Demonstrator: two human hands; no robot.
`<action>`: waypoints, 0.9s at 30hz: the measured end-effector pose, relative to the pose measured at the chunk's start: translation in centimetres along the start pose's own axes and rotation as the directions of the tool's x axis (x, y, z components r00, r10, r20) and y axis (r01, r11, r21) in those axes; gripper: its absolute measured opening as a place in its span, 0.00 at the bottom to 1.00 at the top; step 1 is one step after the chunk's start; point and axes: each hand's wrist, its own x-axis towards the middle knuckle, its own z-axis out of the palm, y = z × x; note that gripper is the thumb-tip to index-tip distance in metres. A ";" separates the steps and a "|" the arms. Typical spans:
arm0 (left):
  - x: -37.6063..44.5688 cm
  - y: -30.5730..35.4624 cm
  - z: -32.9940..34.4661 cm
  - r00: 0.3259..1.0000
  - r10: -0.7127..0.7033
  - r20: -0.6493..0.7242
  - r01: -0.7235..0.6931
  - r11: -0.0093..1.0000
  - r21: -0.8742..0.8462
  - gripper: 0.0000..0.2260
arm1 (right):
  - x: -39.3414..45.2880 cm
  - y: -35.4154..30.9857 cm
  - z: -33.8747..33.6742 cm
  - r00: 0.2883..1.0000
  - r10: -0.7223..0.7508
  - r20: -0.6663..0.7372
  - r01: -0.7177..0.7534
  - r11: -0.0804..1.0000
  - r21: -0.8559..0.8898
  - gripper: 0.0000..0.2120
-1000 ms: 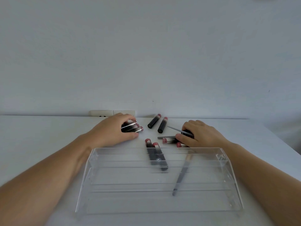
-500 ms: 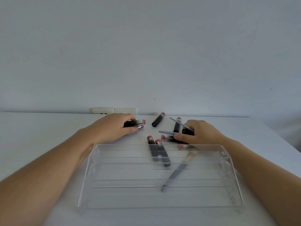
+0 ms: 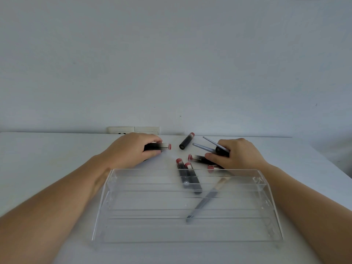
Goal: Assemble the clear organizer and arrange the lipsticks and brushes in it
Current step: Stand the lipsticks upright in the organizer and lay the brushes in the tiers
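Head view (only cam): clear organizer (image 3: pixel 190 228) sits at near edge of tabletop (image 3: pixel 47 149), long axis left-right, tiered shelves. Looks assembled, though I can't confirm the joints. Nothing plainly in it yet; the two lipsticks (image 3: pixel 187 175) and one brush (image 3: pixel 204 200) seen through the clear plastic seem to lie on the table behind/under it, hard to say which.

Left hand (image 3: pixel 131 149) is beyond the organizer's back-left corner, fingers curled round a bunch of lipsticks (image 3: pixel 162 146), red caps pointing right. Count in the fist unclear, hand covers most of them.

Right hand (image 3: pixel 238 154) is beyond the back-right part, fingers curled, gripping two gray brush handles (image 3: pixel 206 147) that stick out up-left, plus a dark tube end at the thumb. Fingertips also touch a lipstick lying left-right (image 3: pixel 198 159) on the table; gripped or just touched, can't tell. Another red cap (image 3: pixel 210 167) peeks out under the palm, rest hidden.

One lone lipstick (image 3: pixel 186 141) lies toward the far edge between the hands, tilted, cap up-right; about equally near both.

Key relation: organizer lies toward the person from both hands, so loads must come back over its tall rear wall and down onto the shelves. Both hands are close to it; left load already lies parallel to shelves, right hand's brushes are angled and likely need turning.

Wall socket (image 3: pixel 133 130) sits behind the far edge. Forearms are cut off at the frame bottom.
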 end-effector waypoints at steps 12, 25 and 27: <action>-0.1 0.4 0.0 0.999 0.045 0.007 -0.046 0.998 0.036 0.15 | 0.2 0.8 0.4 0.944 -0.307 -0.123 0.293 0.949 -0.119 0.27; -0.4 -0.3 -1.8 0.990 -0.133 -0.056 0.099 0.908 -0.408 0.13 | -0.1 0.3 -0.9 0.980 -0.126 -0.155 0.122 0.992 -0.032 0.27; -0.7 0.4 -3.2 0.987 -0.136 -0.080 0.087 0.891 -0.447 0.07 | -0.1 0.2 -0.9 0.985 -0.102 -0.142 0.101 0.995 -0.015 0.28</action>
